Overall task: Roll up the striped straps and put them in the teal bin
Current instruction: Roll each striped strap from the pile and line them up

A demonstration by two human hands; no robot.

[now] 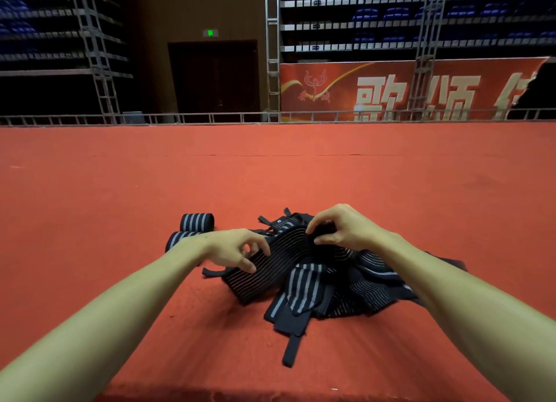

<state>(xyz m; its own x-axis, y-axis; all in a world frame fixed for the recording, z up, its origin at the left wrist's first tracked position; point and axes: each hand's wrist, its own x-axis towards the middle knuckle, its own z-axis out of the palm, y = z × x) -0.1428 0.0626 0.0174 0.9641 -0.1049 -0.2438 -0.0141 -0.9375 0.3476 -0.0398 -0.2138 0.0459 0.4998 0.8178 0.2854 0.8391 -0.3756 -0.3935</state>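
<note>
Our right hand [340, 227] pinches the strap pile [316, 278]; our left hand [237, 248] hovers open beside two rolled straps [192, 228].

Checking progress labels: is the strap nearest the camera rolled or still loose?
Loose. The nearest strap lies flat and unrolled on the red carpet, its tab end trailing toward the camera. Two rolled straps sit to the left.

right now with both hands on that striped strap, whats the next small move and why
Probably lift the pinched end clear of the pile. The right hand pinches one end of a long pinstriped strap, the left hand rests on its middle, and it still lies tangled over the other straps. Two finished rolls sit aside; no teal bin is visible.
</note>
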